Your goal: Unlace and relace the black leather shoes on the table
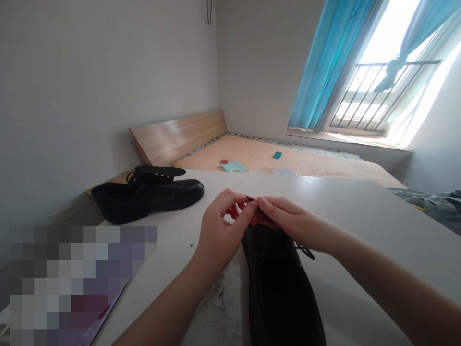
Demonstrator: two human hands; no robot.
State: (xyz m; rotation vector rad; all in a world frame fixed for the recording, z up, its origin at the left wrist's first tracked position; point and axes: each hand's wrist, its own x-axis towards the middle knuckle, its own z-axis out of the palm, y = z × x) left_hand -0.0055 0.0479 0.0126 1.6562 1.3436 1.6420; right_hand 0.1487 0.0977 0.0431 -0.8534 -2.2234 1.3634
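Observation:
A black leather lace-up shoe (284, 288) stands on the white table in front of me, its opening toward me and its toe end hidden behind my hands. My left hand (226, 218) pinches a thin black shoelace (249, 198) between thumb and fingers above the shoe. From the other side, my right hand (283, 211) pinches the same lace, thumb against fingertips, right beside the left. Most of the lace is covered by the fingers. A lace loop (305, 251) hangs out at the shoe's right side. The matching black shoe (151, 192) lies at the table's left edge, its tongue folded forward.
The white table (345, 211) meets a bed with a bare peach mattress (324, 161) and wooden headboard (183, 137). Small packets (234, 166) lie on the mattress. Grey cloth (432, 204) is at the right; a blue curtain (324, 67) hangs by the barred window.

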